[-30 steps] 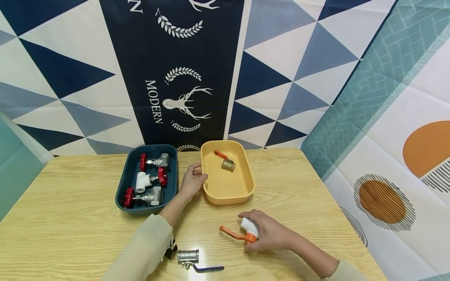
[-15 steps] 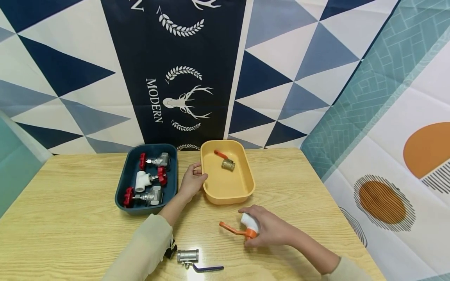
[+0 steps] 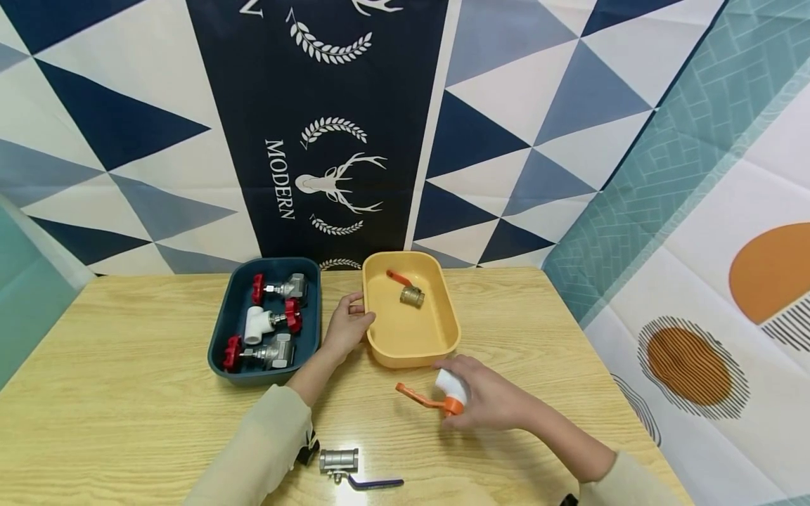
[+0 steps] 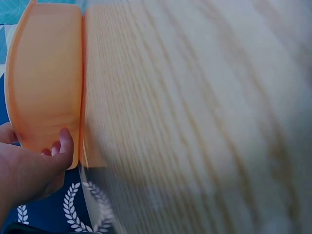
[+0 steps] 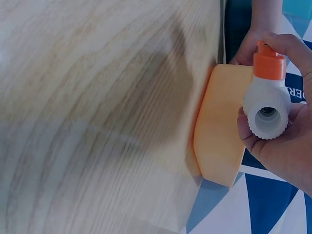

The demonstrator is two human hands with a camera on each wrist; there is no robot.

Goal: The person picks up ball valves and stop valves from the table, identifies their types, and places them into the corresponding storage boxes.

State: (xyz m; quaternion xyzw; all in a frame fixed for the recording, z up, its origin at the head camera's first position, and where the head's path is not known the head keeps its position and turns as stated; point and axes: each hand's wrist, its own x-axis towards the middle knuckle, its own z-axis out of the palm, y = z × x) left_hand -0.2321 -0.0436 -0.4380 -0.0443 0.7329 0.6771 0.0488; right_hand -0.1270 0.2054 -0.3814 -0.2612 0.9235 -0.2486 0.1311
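Note:
My right hand (image 3: 490,397) grips a white plastic ball valve (image 5: 267,105) with an orange lever handle (image 3: 420,398), held above the table near the front of the yellow bin (image 3: 405,362). In the right wrist view the valve's round open end faces the camera, thumb and fingers around its body. My left hand (image 3: 346,327) holds the left wall of the yellow bin, thumb at the rim; the left wrist view shows its fingers (image 4: 65,141) against the bin's side. Inside that bin lies a brass ball valve (image 3: 412,296) with a red lever.
Left of the yellow bin stands a dark blue bin (image 3: 218,337) holding several valves with red handwheels, one of them white (image 3: 256,325). A steel ball valve (image 3: 339,461) with a blue lever lies near the table's front. A patterned cloth wall (image 3: 329,91) rises behind.
My right hand has risen and moved slightly forward with the white valve, closer to the yellow bin. The left hand stays on the bin's side.

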